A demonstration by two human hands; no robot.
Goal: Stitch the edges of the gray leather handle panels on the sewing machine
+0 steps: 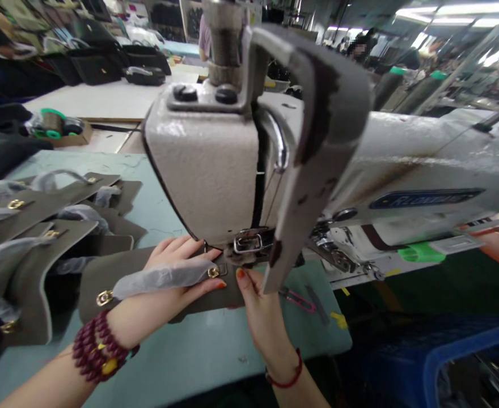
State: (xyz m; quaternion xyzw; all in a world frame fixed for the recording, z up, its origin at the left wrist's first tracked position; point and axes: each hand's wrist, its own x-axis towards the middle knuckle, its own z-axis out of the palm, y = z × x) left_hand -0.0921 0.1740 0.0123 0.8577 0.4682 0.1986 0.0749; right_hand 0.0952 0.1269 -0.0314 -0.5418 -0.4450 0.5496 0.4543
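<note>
A grey-brown bag panel (92,280) lies under the head of a sewing machine (202,164). Its handle (160,280), wrapped in thin white film, arches between gold-coloured fittings. My left hand (168,294) is slipped beneath this handle, fingers stretched flat on the panel, pressing it near the machine's foot. At the panel's right end, my right hand (260,306) has its thumb on top with the other fingers folded below, gripping the edge. The needle area is partly hidden behind the machine head and its guard bar (317,141).
Similar panels with wrapped handles (62,215) are stacked at the left. Pink-handled thread snips (300,300) lie right of my right hand. A blue crate (428,362) stands at the lower right. Behind are a white table (117,102) with dark bags and thread spools (54,122).
</note>
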